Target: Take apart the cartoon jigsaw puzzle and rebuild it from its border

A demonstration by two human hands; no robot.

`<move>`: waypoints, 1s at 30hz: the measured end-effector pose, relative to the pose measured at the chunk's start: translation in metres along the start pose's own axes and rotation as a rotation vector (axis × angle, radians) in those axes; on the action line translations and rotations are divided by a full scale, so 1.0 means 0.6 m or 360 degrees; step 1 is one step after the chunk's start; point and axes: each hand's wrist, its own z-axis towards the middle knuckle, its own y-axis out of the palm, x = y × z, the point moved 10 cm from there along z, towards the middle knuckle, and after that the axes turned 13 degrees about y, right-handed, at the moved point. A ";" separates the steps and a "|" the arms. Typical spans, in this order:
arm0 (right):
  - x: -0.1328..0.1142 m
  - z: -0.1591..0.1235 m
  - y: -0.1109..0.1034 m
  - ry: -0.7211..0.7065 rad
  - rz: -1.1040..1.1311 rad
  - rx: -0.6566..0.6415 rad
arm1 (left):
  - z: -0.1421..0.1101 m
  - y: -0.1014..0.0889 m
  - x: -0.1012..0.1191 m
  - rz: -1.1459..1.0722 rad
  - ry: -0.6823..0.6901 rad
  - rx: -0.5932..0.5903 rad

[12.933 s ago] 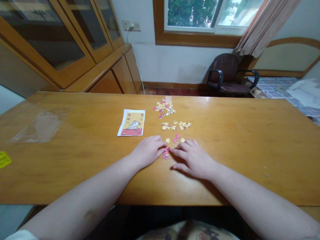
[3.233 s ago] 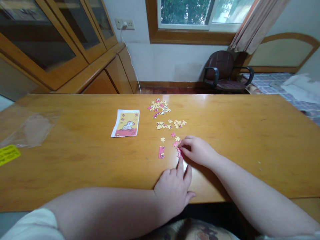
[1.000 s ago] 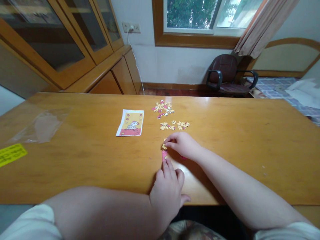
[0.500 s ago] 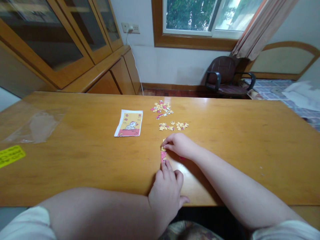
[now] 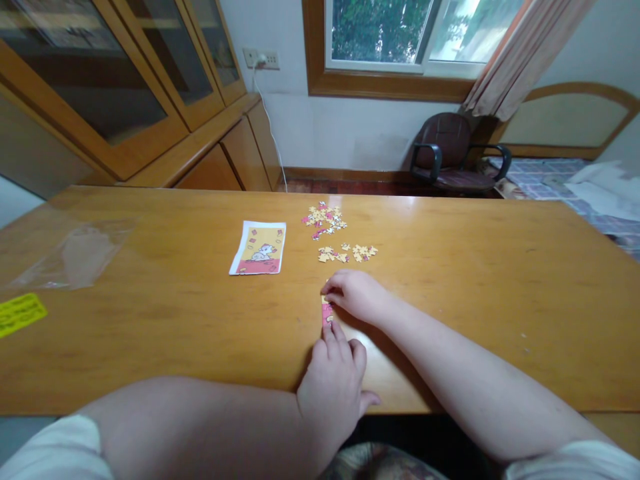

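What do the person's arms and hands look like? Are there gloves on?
No gloves! Both the left hand and the right hand are bare, and no watch or rings show. Each arm has a pale, whitish sleeve, the left one and the right one, leaving the forearms uncovered.
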 end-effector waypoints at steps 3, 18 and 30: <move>-0.005 -0.004 -0.012 -0.0024 0.0013 0.0064 | 0.001 -0.006 0.000 0.0057 0.0017 0.0064; 0.114 -0.010 -0.070 0.0316 -0.0300 -0.0062 | 0.015 -0.032 -0.024 0.0108 -0.0008 -0.0008; 0.136 -0.009 -0.106 0.0364 -0.0243 0.0055 | 0.012 -0.039 -0.024 0.0090 -0.0006 0.0044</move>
